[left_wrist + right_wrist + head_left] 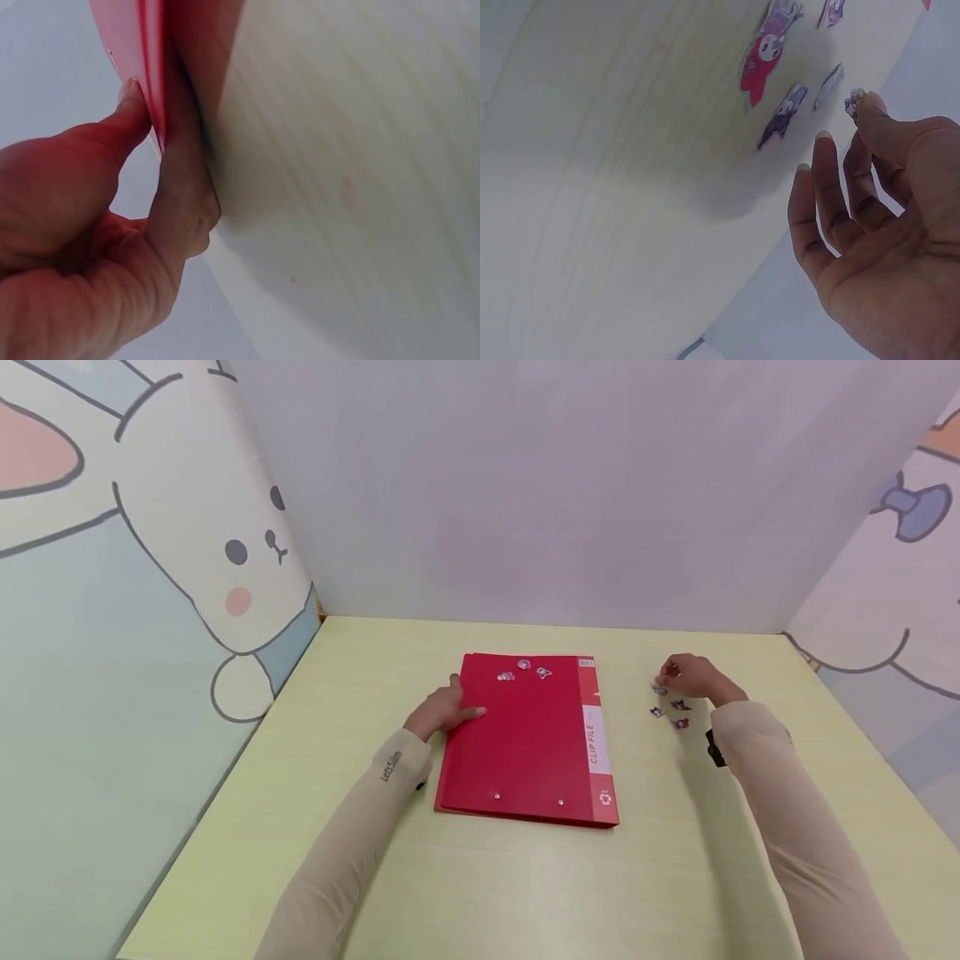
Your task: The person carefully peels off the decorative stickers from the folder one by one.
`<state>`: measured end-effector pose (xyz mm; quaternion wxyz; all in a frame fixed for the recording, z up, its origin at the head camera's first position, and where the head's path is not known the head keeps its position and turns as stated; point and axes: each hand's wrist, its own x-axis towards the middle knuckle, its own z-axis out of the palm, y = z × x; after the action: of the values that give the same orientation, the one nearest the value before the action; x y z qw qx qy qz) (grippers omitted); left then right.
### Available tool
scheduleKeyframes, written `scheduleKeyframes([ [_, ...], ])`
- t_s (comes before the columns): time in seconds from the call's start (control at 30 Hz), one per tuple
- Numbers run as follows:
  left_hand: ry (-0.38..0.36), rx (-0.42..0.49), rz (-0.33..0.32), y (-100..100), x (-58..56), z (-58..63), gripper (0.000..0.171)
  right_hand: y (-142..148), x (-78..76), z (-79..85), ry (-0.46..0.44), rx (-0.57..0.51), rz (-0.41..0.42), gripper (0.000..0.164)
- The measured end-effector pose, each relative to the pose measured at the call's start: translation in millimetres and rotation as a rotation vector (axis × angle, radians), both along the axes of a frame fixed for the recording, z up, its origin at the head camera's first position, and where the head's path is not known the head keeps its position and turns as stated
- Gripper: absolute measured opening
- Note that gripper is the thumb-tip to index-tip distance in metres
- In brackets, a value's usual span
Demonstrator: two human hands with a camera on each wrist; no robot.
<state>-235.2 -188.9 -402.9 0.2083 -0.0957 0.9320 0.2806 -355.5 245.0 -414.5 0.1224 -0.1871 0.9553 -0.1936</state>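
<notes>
A red clip file (525, 743) lies on the table, with three small cut-out stickers (543, 672) near its far edge. My left hand (442, 708) grips the file's left edge, thumb on the cover and fingers under it, as the left wrist view shows. To the right of the file, my right hand (693, 677) pinches a tiny colourful sticker (853, 103) between thumb and fingertip, just above the table. Several cartoon stickers lie below that hand, among them one with a red hood (765, 56) and a dark one (784, 116).
The pale wooden table (495, 893) meets a plain light wall (540, 510) at the back. On the left rises a panel with a cartoon rabbit (195, 510). Another printed panel (862, 585) bounds the right side.
</notes>
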Motion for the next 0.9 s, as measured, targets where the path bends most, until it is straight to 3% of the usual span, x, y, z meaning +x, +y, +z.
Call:
scheduleKeyframes([
  [0.37, -0.004, 0.007, -0.014, 1.3, 2.2, 0.3, 0.102, 21.8, 6.6, -11.7, -0.071, 0.018, -0.076, 0.027],
  [0.9, 0.017, -0.029, -0.042, -0.2, 0.9, 1.1, 0.101, 33.5, 6.0, -18.4, -0.065, -0.027, -0.160, 0.033],
])
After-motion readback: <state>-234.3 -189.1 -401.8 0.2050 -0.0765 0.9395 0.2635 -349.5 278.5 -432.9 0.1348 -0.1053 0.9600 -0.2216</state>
